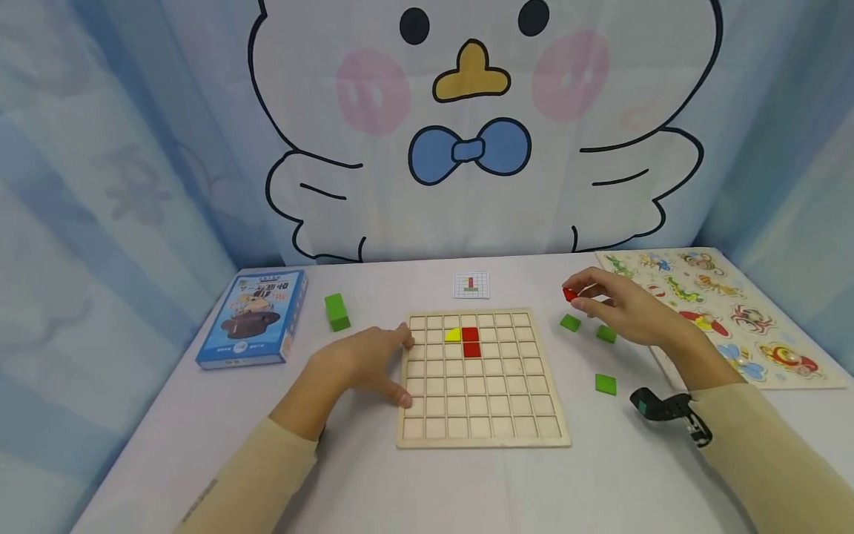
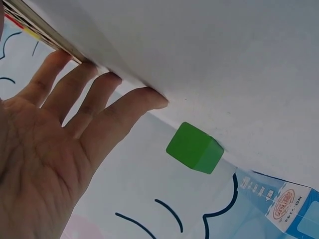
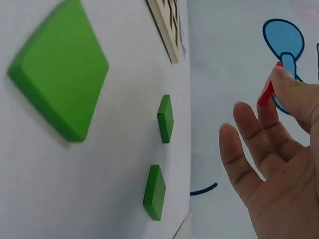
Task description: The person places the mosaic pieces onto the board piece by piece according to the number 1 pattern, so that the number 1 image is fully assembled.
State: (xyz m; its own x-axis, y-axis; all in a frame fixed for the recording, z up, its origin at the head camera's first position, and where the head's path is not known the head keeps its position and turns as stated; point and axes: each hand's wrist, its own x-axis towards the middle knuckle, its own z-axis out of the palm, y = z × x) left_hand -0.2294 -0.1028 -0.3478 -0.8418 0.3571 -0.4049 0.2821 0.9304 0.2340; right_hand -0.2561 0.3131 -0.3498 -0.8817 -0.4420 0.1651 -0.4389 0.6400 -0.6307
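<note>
On the white table, touches a gridded wooden board along its nine-o'clock rim with the left hand, widely spread and nearly straight-fingered. Holds the right hand above the table at two o'clock of the board, nearly closed at thumb and fingertips, looser elsewhere. Has a green block at ten o'clock, three green tiles from two to three. Shows two red tiles near twelve o'clock inside the board. Pinches a small red piece in the right hand.

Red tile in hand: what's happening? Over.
Right fingers pinch red tile, off the board. Left fingers touch board's left edge. Three green tiles lie nearby.
</note>
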